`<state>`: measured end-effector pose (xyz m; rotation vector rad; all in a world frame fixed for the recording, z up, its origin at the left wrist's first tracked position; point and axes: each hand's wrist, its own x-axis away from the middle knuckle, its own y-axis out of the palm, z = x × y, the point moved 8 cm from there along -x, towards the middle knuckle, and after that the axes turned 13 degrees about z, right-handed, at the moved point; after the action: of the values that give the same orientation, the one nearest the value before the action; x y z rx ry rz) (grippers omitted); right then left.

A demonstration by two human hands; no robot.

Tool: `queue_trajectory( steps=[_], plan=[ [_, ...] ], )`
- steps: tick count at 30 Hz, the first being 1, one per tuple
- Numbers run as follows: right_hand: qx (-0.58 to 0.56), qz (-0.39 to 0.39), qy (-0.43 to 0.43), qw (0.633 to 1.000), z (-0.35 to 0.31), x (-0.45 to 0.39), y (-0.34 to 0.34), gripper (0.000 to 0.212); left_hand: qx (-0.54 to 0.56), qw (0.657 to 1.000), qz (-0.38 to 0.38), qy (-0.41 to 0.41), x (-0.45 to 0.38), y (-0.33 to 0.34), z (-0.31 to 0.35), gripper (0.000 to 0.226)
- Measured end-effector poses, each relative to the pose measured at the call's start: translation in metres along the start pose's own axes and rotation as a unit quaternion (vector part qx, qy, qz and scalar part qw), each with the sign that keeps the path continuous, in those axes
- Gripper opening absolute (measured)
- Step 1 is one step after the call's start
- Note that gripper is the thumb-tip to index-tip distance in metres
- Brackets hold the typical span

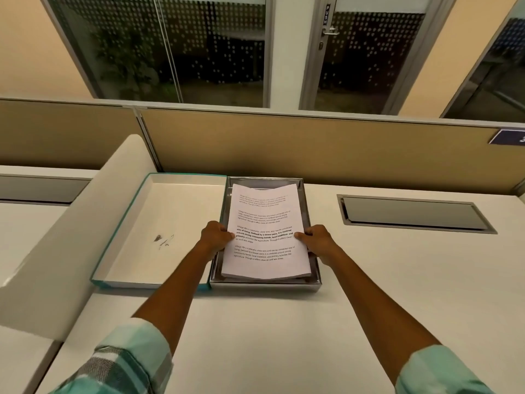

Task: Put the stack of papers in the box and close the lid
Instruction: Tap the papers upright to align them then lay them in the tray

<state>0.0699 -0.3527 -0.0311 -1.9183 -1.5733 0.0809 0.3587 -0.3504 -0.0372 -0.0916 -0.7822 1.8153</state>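
Note:
A white stack of papers [264,231] with printed text sits over the open silver box [311,211] in the middle of the desk. My left hand [216,237] grips the stack's left edge and my right hand [316,240] grips its right edge, thumbs on top. The far end of the stack curls up slightly inside the box. The lid [159,231], teal outside and white inside, lies upside down on the desk, touching the box's left side.
A white slanted divider [71,237] rises left of the lid. A grey cable hatch [412,213] is set into the desk at the right. A tan partition wall [312,143] closes off the back of the desk.

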Motion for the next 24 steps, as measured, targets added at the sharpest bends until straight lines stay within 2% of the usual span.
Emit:
queue_trajectory(
  steps=[5, 9, 12, 15, 19, 22, 24],
  plan=[
    [0.059, 0.026, -0.021, 0.998, -0.014, -0.021, 0.009, 0.022, -0.004, 1.0, 0.014, -0.009, -0.014, 0.021, -0.002, 0.027],
    [0.121, 0.053, -0.031, 0.991, -0.012, -0.029, 0.018, 0.025, -0.012, 0.998, 0.053, -0.009, -0.021, 0.029, -0.003, 0.027],
    [0.175, 0.065, -0.048, 0.981, -0.014, -0.026, 0.024, 0.035, -0.031, 0.998, 0.057, 0.013, -0.02, 0.034, 0.001, 0.037],
    [0.181, 0.034, -0.067, 0.981, -0.019, -0.014, 0.036, 0.046, 0.005, 0.998, 0.024, 0.049, -0.013, 0.044, 0.004, 0.056],
    [0.158, 0.012, -0.077, 0.984, -0.018, 0.001, 0.041, 0.085, 0.038, 0.996, -0.021, 0.083, -0.003, 0.054, -0.002, 0.079],
    [0.159, 0.004, -0.09, 0.983, -0.008, 0.007, 0.042, 0.083, 0.019, 0.994, -0.028, 0.106, 0.008, 0.053, -0.009, 0.084],
    [0.169, -0.009, -0.095, 0.981, -0.001, 0.013, 0.042, 0.092, -0.011, 0.991, -0.029, 0.133, 0.015, 0.052, -0.011, 0.089]
  ],
)
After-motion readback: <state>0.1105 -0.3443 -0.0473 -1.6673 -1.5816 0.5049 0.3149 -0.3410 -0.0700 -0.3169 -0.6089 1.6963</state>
